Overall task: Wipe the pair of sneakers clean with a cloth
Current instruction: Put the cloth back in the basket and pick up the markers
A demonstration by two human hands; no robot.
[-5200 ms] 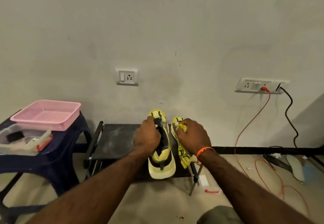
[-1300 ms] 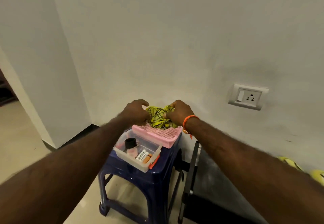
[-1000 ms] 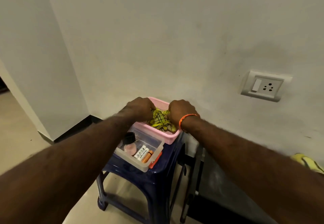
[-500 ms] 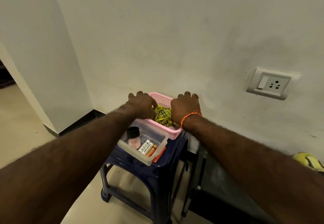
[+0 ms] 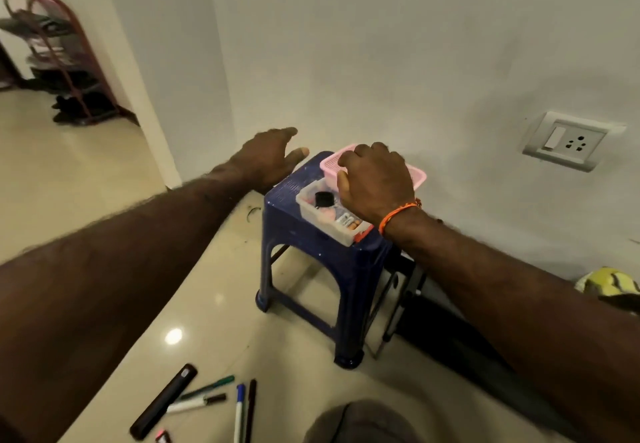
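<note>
Only a yellow-and-black sneaker [image 5: 607, 281] shows, cut off at the frame's right edge on the floor, so neither its toe direction nor its long axis can be read; the cloth is not visible, perhaps hidden in the pink basket [image 5: 417, 177] on the blue stool [image 5: 304, 231]. Nearer the shoe, the right hand [image 5: 375, 181] hangs over the basket, fingers loosely curled and seemingly empty. Farther off, the left hand [image 5: 268, 160] hovers spread beyond the stool, holding nothing.
</note>
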